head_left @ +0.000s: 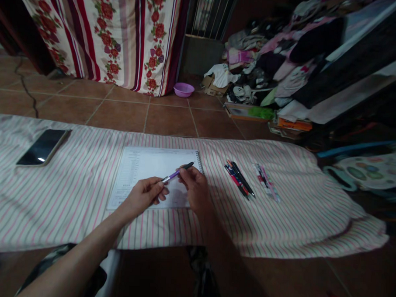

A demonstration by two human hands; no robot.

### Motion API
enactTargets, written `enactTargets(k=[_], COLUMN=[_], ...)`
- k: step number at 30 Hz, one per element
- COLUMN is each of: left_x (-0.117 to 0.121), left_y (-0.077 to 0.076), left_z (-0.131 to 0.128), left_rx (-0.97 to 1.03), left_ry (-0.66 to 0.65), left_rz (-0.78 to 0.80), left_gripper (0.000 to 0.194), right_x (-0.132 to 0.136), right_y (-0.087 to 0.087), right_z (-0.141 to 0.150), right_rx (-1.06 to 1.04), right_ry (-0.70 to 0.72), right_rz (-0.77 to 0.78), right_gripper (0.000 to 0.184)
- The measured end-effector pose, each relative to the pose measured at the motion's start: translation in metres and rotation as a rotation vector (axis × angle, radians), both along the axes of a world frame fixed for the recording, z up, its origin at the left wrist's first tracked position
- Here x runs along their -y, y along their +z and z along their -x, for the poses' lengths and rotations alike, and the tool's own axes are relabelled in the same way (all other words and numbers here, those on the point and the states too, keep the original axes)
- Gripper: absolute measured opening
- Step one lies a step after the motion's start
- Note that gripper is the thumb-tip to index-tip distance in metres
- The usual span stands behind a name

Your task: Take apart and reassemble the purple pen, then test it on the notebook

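Note:
A purple pen (177,172) is held over a spiral notebook (141,163) that lies open on a striped cloth (68,191). My left hand (146,194) pinches the pen's near end. The fingers of my right hand (194,187) are closed on its dark far end. Both hands hover just above the notebook's lower right part. The page shows printed lines or a table, too small to read.
Several pens (239,178) and a patterned pen or wrapper (265,181) lie right of the notebook. A phone (42,147) rests at the cloth's left. Beyond are tiled floor, a floral curtain (124,36), a purple bowl (183,90) and a clothes heap (270,59).

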State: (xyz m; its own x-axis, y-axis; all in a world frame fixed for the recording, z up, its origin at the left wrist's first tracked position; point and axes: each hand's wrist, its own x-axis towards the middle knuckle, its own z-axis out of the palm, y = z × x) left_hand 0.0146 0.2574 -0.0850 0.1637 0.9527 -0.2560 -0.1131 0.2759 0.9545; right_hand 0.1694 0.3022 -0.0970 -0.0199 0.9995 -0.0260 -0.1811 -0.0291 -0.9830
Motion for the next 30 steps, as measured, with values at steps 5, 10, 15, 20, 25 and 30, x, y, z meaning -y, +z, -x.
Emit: enactTargets(k=[5, 10, 15, 20, 25, 30], left_x=[-0.001, -0.001, -0.001, -0.001, -0.001, -0.001], left_y=[0.001, 0.002, 0.001, -0.001, -0.001, 0.0], left_z=[0.0, 0.0, 0.0, 0.0, -0.001, -0.001], left_rx=[0.017, 0.006, -0.001, 0.017, 0.036, 0.031], left_ry=[0.024, 0.047, 0.073, 0.095, 0.071, 0.072], left_rz=[0.004, -0.013, 0.0, 0.016, -0.004, 0.001], left_gripper=[0.034, 0.029, 0.028, 0.028, 0.029, 0.031], right_x=[0.0, 0.001, 0.001, 0.002, 0.005, 0.006], right_y=[-0.001, 0.002, 0.002, 0.003, 0.012, 0.014], right_z=[-0.001, -0.002, -0.002, 0.0, 0.001, -0.001], right_rx=[-0.055, -0.077, -0.031, -0.015, -0.094, -0.145], right_ry=[0.044, 0.082, 0.057, 0.025, 0.096, 0.071], right_rz=[0.023, 0.046, 0.069, 0.076, 0.099, 0.068], right_gripper=[0.018, 0.019, 0.021, 0.025, 0.036, 0.032])
